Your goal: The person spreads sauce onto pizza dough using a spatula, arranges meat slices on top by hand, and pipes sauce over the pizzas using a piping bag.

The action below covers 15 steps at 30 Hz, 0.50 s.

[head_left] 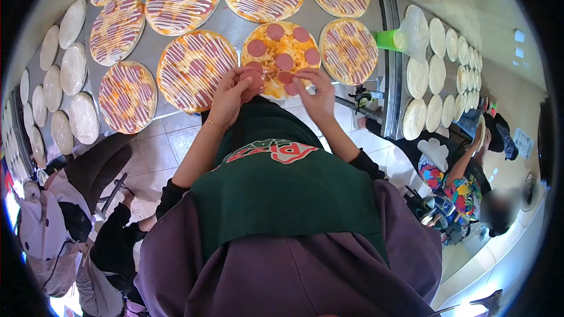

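Head view: Over a metal tabletop [228,23], L hand [228,95] holds a small stack of round pink meat slices [254,85], thumb on top; R hand [318,97] has thumb & fingertips drawn narrow at the near edge of an unstriped pizza [273,53]; can't tell if it grips a slice. The held stack is at that pizza's near-left edge; other slices lie spread across its top. Striped pizzas [198,70] sit L & R of it. Slices look thin, light, floppy & prob. slick w/ grease, apt to cling together; best peeled singly by the rim, thumb vs. index. Pizza looks broad, soft on top & likely heavier; best supported from below, kept level.
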### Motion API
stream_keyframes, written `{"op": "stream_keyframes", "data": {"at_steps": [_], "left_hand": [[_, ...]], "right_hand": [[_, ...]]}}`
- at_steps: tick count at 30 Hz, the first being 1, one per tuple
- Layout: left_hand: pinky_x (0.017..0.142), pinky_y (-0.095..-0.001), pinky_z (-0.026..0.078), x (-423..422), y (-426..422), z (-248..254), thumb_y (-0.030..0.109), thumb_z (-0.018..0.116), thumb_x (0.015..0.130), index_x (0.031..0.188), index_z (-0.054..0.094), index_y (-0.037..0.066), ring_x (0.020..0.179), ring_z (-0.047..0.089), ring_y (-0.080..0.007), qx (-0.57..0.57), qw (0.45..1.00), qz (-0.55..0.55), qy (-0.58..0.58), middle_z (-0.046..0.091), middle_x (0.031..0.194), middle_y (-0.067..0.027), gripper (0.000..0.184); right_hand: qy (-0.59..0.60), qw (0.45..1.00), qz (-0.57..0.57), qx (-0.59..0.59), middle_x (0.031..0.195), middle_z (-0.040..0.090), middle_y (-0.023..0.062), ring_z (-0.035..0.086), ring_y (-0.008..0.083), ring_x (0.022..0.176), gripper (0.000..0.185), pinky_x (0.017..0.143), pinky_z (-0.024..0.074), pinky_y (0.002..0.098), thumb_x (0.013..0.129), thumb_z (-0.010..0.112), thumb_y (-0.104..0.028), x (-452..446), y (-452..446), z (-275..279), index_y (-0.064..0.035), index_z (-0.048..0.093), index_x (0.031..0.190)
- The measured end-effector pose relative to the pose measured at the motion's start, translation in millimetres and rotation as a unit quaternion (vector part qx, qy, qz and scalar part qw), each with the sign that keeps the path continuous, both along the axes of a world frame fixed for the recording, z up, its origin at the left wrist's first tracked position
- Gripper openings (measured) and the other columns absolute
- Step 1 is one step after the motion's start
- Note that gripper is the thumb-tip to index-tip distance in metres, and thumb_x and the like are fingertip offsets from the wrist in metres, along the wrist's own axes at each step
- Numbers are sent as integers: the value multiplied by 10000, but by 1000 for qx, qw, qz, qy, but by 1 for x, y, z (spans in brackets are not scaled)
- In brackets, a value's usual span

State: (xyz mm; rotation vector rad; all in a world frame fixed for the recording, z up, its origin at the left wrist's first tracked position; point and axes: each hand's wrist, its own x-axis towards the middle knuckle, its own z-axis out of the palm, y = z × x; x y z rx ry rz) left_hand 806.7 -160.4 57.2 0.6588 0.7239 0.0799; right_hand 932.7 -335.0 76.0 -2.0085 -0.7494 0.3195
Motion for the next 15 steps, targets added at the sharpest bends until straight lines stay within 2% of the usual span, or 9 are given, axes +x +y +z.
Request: {"op": "stream_keyframes", "data": {"at_steps": [2, 4, 5, 7, 8, 11, 15], "left_hand": [[836, -302, 540, 0, 1, 1, 83, 522, 930, 1174, 501, -1, 953, 627, -176, 5, 1000, -11, -12, 594, 1077, -97, 259], [848, -312, 541, 2, 2, 5, 79, 523, 928, 1170, 505, -4, 957, 627, -186, 2, 1000, -14, -12, 592, 1088, -101, 256], [859, -322, 541, 2, 3, 8, 74, 524, 926, 1166, 508, -8, 962, 628, -196, -2, 1000, -15, -11, 590, 1100, -105, 254], [870, -327, 541, 3, 2, 10, 77, 529, 925, 1164, 513, -4, 964, 629, -204, -9, 1000, -9, -19, 590, 1102, -106, 252], [881, -331, 540, 4, 1, 11, 79, 533, 925, 1162, 517, -1, 965, 630, -212, -17, 999, 2, -27, 591, 1105, -107, 251], [885, -351, 544, 4, 1, 15, 89, 536, 927, 1164, 523, 8, 987, 622, -219, -39, 999, -5, -11, 582, 1118, -106, 251], [858, -389, 558, 2, 0, 19, 101, 542, 929, 1198, 506, 24, 1008, 612, -240, -67, 998, -15, 9, 558, 1150, -107, 282]], "right_hand": [[-34, 998, -40, -29, 954, 636, 35, 573, 224, 931, 136, 825, 396, 350, 752, 724, -134, 12, -16, -3, -95, 700, 880], [-262, 952, -75, -139, 937, 642, 18, 580, 210, 905, 135, 830, 394, 358, 743, 729, -104, 20, -27, -3, -113, 707, 876], [-260, 952, -78, -140, 937, 642, 18, 580, 210, 905, 135, 830, 394, 358, 743, 729, -104, 21, -30, -5, -113, 707, 876], [-340, 922, -25, -182, 940, 625, -11, 558, 197, 929, 168, 856, 348, 373, 722, 731, -120, 23, -38, -12, -172, 711, 881], [-327, 920, 3, -216, 969, 612, -10, 548, 202, 960, 210, 871, 342, 382, 717, 722, -122, 21, -43, -17, -197, 711, 913], [-304, 926, 37, -222, 1015, 590, -10, 521, 204, 1002, 210, 868, 341, 407, 724, 713, -156, 10, -52, -27, -198, 708, 930], [-276, 938, 11, -210, 1023, 585, 12, 521, 222, 1017, 298, 885, 344, 413, 734, 673, -101, 5, -55, -26, -166, 687, 1025]]}}
